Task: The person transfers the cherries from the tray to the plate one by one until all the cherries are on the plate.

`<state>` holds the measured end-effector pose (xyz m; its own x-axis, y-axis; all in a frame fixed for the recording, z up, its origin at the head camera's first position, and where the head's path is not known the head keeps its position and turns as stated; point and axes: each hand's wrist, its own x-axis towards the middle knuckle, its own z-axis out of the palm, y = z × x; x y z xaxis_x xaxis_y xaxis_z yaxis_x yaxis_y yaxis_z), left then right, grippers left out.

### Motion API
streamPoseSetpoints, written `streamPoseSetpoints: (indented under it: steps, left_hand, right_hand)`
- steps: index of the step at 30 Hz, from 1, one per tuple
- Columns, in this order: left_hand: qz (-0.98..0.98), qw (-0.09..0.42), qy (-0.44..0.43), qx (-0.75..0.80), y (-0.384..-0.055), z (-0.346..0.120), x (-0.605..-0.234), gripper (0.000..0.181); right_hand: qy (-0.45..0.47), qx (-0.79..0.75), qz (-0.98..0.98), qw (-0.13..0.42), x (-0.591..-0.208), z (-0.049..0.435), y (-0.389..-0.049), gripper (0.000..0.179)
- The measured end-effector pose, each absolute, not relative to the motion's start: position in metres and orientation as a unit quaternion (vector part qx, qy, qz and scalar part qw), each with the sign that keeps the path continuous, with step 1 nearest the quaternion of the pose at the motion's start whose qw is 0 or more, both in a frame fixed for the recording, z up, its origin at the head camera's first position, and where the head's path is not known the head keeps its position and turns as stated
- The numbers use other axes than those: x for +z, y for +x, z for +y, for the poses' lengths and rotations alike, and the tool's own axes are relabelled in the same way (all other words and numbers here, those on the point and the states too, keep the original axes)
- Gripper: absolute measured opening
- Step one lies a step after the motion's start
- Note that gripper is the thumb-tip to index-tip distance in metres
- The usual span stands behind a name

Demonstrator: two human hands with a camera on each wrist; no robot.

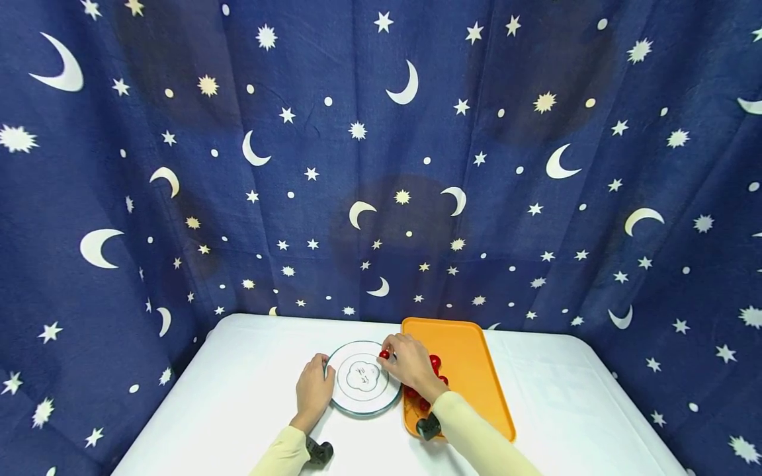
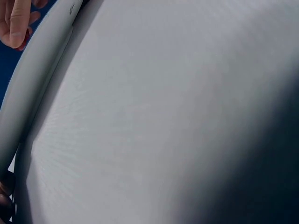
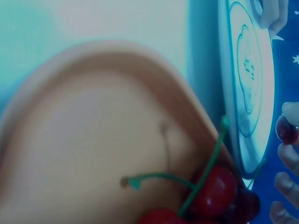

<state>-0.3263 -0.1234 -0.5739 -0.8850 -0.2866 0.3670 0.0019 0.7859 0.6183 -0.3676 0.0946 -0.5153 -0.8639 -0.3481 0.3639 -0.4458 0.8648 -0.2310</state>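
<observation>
My right hand point(image 1: 409, 360) pinches a red cherry point(image 1: 384, 354) between thumb and fingertips, above the right part of a white plate point(image 1: 357, 403) with a dark rim. The same cherry point(image 3: 286, 129) shows in the right wrist view. At the plate's left edge, my left hand point(image 1: 315, 390) grips the rim. Seen from the left wrist, the plate point(image 2: 42, 65) appears edge-on, with parts of fingers at the lower left. Several more red cherries point(image 3: 215, 189) with green stems lie on the orange tray point(image 1: 470, 370), below my right wrist and partly hidden by it.
A white cloth covers the table point(image 1: 226, 396). The orange tray stands right beside the plate. Behind the table hangs a dark blue curtain point(image 1: 309, 211) with moons and stars. Each wrist carries a dark strapped device.
</observation>
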Motion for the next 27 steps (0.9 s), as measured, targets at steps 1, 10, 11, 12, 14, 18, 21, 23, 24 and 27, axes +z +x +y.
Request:
streamPoseSetpoints:
  steps: [1,10,11,12,14,18,21,23,24,27]
  left_hand:
    - [-0.917,0.227,0.078,-0.317,-0.326,-0.124,-0.574,0.020]
    - [-0.919,0.224,0.075,-0.316,-0.326,-0.125,-0.574,0.021]
    - [-0.919,0.225,0.074,-0.315,-0.326,-0.125,-0.574,0.020]
    - [-0.919,0.227,0.074,-0.314,-0.326,-0.125,-0.574,0.020]
    - [-0.918,0.231,0.073,-0.314,-0.326,-0.125,-0.573,0.020]
    - [-0.919,0.232,0.074,-0.310,-0.326,-0.125,-0.573,0.020]
    - [-0.920,0.229,0.073,-0.310,-0.326,-0.125,-0.573,0.020]
    - [-0.920,0.226,0.074,-0.311,-0.326,-0.125,-0.574,0.020]
    - [-0.920,0.226,0.074,-0.312,-0.326,-0.125,-0.574,0.020]
    - [-0.919,0.228,0.074,-0.313,-0.327,-0.125,-0.575,0.020]
  right_hand:
    - [0.210,0.151,-0.953,0.157,-0.515,0.093,-0.367,0.028]
    - [0.212,0.136,-0.955,0.157,-0.521,0.086,-0.366,0.027]
    - [0.212,0.136,-0.955,0.157,-0.521,0.086,-0.366,0.027]
    - [0.211,0.136,-0.955,0.155,-0.521,0.085,-0.366,0.028]
    - [0.211,0.134,-0.956,0.153,-0.522,0.085,-0.366,0.028]
    - [0.211,0.128,-0.957,0.151,-0.524,0.084,-0.366,0.028]
    - [0.211,0.122,-0.958,0.153,-0.525,0.085,-0.366,0.028]
    - [0.210,0.115,-0.958,0.156,-0.527,0.085,-0.366,0.028]
    - [0.210,0.112,-0.958,0.157,-0.527,0.086,-0.366,0.028]
    - [0.211,0.105,-0.958,0.161,-0.528,0.087,-0.366,0.029]
